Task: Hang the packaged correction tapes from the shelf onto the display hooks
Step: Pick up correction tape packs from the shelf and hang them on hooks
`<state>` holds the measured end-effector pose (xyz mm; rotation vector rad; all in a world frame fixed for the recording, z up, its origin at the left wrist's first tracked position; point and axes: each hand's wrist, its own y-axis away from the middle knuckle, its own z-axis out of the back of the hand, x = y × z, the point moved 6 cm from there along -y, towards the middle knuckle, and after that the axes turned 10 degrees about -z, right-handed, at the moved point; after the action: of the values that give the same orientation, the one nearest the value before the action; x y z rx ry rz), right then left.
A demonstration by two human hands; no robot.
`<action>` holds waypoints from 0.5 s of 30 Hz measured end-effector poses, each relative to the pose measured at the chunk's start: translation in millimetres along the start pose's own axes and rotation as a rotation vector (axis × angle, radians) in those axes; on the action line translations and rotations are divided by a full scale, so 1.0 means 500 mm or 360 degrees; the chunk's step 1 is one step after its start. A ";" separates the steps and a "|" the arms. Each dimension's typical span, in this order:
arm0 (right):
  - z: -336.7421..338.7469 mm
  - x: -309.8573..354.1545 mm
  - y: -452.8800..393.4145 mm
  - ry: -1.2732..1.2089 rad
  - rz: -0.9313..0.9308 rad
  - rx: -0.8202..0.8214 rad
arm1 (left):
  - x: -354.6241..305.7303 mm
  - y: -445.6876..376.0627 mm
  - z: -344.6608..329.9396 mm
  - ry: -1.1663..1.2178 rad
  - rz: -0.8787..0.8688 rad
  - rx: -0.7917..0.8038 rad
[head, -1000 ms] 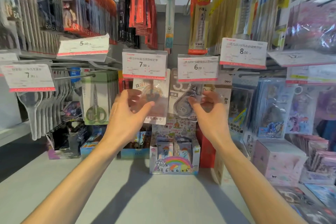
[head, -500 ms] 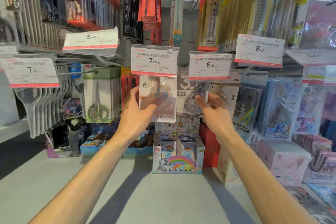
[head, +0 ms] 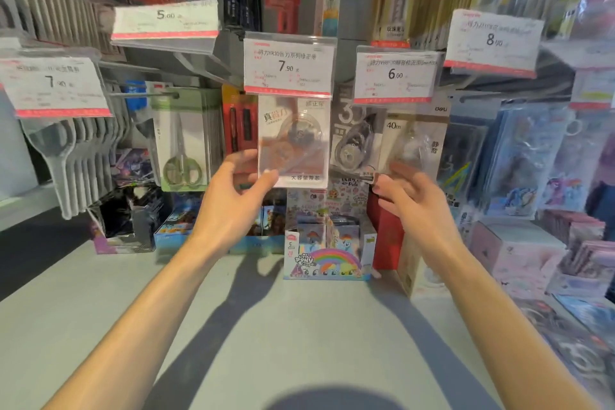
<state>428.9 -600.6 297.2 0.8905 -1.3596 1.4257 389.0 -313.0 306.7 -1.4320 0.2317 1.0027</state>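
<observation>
A white and pink correction tape pack hangs under the 7.90 price tag. My left hand pinches its lower left corner, thumb in front and fingers at the left edge. A dark grey correction tape pack hangs under the 6.00 price tag, with a pale 40m pack beside it. My right hand holds the grey pack's lower right corner with thumb and fingertips. The hooks themselves are hidden behind the tags.
Scissors packs hang to the left, and character card packs hang to the right. A rainbow pony display box stands on the grey shelf below my hands. More boxes line the shelf back; pink boxes are stacked at right.
Both packs have gone up to hang under their price tags. My hands have slid down from the middle of the packs to their lower edges. The view has moved closer.
</observation>
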 end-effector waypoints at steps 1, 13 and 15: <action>0.006 -0.011 0.016 -0.0043 -0.0020 0.0012 | 0.008 0.015 0.004 0.0024 0.0014 -0.0008; 0.179 -0.186 0.221 -0.0237 -0.0250 -0.0149 | 0.020 0.240 -0.104 0.0585 0.0286 -0.0076; 0.221 -0.211 0.247 -0.0225 -0.0290 -0.0199 | 0.002 0.272 -0.149 0.0663 0.0323 -0.0043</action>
<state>331.2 -717.6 173.2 1.0206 -1.4167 1.1449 327.6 -401.7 195.6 -1.6573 0.6810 0.8609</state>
